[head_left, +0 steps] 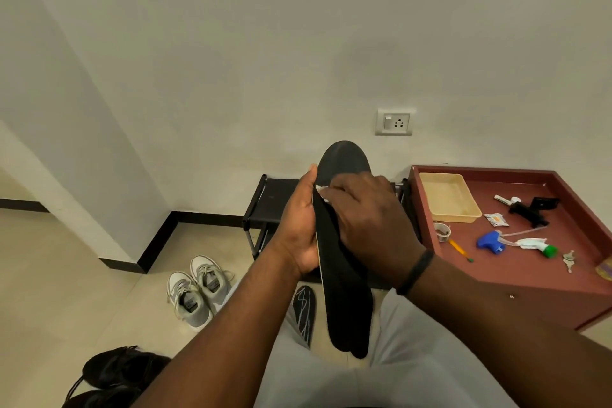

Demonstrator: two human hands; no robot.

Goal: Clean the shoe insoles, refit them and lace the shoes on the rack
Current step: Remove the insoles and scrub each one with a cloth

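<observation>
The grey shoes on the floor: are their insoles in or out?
Cannot tell for certain. Both grey shoes stand upright, laced, with a dark lining visible inside, but whether that is an insole is unclear.

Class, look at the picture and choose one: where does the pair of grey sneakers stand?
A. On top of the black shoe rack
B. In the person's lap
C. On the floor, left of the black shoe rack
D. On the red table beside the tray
C: the grey sneakers stand side by side on the tiled floor, left of and nearer than the black shoe rack.
</observation>
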